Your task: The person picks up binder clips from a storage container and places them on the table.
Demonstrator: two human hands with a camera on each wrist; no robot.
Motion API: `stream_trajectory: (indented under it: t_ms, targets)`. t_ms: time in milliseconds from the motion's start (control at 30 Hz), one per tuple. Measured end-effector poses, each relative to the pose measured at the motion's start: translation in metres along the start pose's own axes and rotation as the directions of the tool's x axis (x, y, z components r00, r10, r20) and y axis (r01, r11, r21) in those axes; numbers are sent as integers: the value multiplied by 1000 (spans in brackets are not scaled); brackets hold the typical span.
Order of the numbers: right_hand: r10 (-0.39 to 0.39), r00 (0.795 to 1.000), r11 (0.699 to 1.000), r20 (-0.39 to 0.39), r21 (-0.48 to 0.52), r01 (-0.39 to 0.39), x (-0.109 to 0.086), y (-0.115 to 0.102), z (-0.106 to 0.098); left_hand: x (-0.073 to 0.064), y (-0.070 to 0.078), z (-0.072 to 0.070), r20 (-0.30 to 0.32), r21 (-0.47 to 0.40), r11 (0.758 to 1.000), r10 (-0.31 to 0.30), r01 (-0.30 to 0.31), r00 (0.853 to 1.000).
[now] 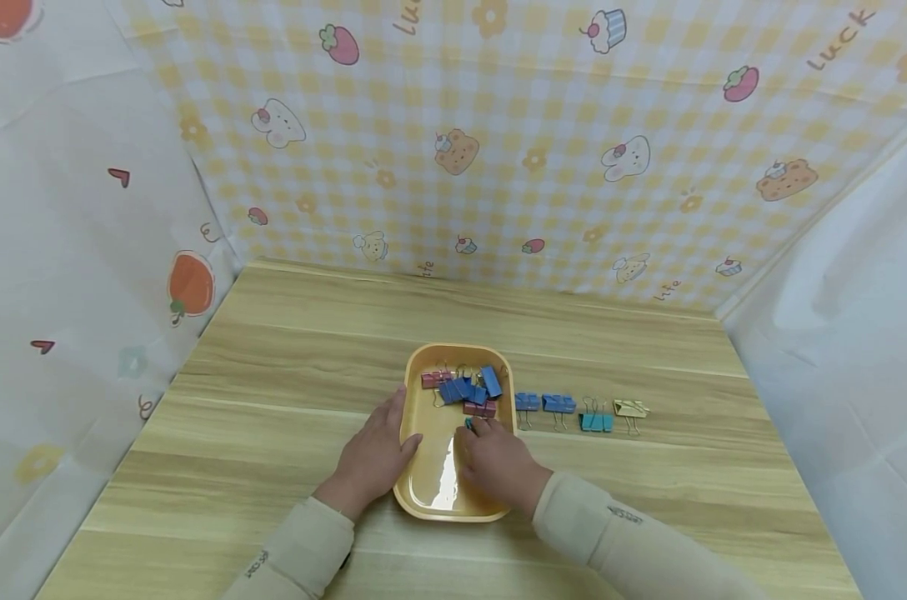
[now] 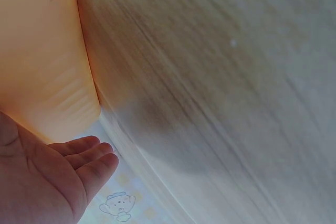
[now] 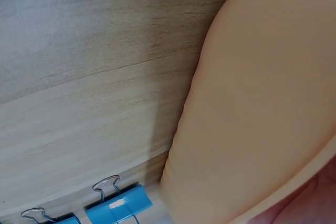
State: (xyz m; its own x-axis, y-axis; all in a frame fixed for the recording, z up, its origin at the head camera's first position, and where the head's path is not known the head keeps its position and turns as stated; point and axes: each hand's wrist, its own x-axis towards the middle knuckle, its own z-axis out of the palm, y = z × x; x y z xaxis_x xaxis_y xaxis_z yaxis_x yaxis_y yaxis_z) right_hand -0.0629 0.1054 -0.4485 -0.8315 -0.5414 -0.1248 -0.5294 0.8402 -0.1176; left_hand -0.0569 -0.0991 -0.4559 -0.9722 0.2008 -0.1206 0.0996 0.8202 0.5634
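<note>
A yellow-orange tray (image 1: 461, 517) stands in front of the person. Along its left wall rests the left hand (image 1: 374, 450), thumb over the rim; in the left wrist view this hand (image 2: 47, 177) has its fingers stretched out beside the tray wall (image 2: 42, 51). The right hand (image 1: 502, 467) reaches inside over the right rim, fingers curled at a teal binder clip (image 1: 468, 423) that is mostly hidden by them. Farther back in the tray lie several binder clips: blue ones (image 1: 491, 381), red ones (image 1: 479, 409) and a yellow one partly covered.
Right of the tray, a row on the wooden table (image 1: 273, 358) holds blue clips (image 1: 558, 404), a teal clip (image 1: 596, 422) and a yellow clip (image 1: 631, 408). The right wrist view shows a blue clip (image 3: 121, 204) near the tray's outer wall (image 3: 252, 93). Patterned cloth (image 1: 393, 100) hangs behind.
</note>
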Motion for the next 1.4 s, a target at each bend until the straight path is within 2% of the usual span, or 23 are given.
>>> stream_trajectory:
  t_ms: [300,533,700,933,1400]
  targets:
    - [-26,999,998,-23,-59,25,6,1,3,-3,2,-2,5,-4,1000,6,-6,1000]
    - [-6,1000,992,24,-126,9,10,1,-1,-1,1,-1,10,-4,1000,-7,7,1000]
    - [0,1000,988,29,-155,4,12,0,-4,-1,1,0,9,1,1000,-7,7,1000]
    - [-7,998,977,56,-211,19,17,3,0,-2,1,-1,10,-8,1000,-2,2,1000]
    - [-5,999,974,44,-226,14,21,3,-1,3,-4,6,4,6,1000,-4,4,1000]
